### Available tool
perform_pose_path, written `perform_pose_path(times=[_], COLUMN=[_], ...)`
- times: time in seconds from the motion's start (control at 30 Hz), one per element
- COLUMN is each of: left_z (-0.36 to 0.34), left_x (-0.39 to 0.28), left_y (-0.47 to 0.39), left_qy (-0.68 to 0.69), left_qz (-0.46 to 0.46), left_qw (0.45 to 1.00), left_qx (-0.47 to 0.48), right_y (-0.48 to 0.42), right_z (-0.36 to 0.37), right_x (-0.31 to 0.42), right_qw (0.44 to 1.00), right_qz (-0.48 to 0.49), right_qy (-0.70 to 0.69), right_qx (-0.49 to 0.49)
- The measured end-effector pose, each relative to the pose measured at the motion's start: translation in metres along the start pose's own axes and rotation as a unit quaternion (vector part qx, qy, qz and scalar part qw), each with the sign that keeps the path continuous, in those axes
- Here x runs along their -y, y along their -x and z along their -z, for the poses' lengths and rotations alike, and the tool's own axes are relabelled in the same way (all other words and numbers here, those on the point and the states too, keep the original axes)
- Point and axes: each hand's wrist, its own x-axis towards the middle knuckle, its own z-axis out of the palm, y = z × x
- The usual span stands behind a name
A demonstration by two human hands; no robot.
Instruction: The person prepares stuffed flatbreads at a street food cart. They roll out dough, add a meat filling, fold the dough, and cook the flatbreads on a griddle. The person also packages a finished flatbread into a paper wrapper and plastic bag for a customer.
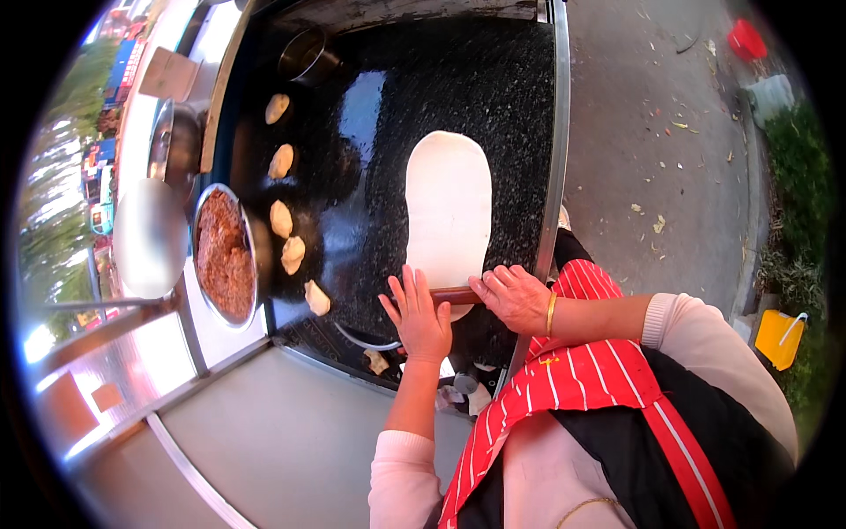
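A long flat sheet of dough point(449, 205) lies on a black speckled stone worktop point(522, 132). Across its near end rests a dark reddish-brown wooden rolling pin point(456, 295). My left hand point(420, 321) lies flat over the pin's left part, fingers spread and extended. The pin's right end is under my right hand point(519, 301), whose fingers curl over it; a gold-coloured bangle circles that wrist. Several small pieces of dough point(281, 219) sit in a rough line on the worktop's left side.
A metal bowl of reddish minced filling point(226, 254) stands left of the dough pieces. At the far left corner is a round metal container point(304, 58). A metal edge point(560, 132) bounds the worktop on the right, beside paved ground point(648, 132). Small items point(466, 383) lie near my left forearm.
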Motion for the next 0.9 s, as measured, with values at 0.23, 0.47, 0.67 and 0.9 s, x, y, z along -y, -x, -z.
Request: perform_pose_path(times=[0.23,0.47,0.67,0.9], left_z=[0.022,0.001,-0.022,0.007], left_x=[0.001,-0.031,-0.068,-0.06], left_y=[0.081,0.055,0.047,0.007], left_qy=[0.06,0.157,0.112,0.007], left_qz=[0.031,0.279,0.423,0.495], left_qw=[0.997,0.908,0.892,0.868], left_qx=[-0.041,-0.269,-0.114,-0.036], right_y=[0.004,-0.053,-0.103,-0.149], right_z=[0.009,0.048,0.024,0.021], right_x=[0.019,-0.049,-0.078,-0.052], right_qw=[0.996,0.976,0.962,0.978], right_qz=[0.073,0.204,0.25,0.137], right_qy=[-0.008,-0.057,-0.055,-0.069], right_qx=[0.043,0.042,0.091,0.14])
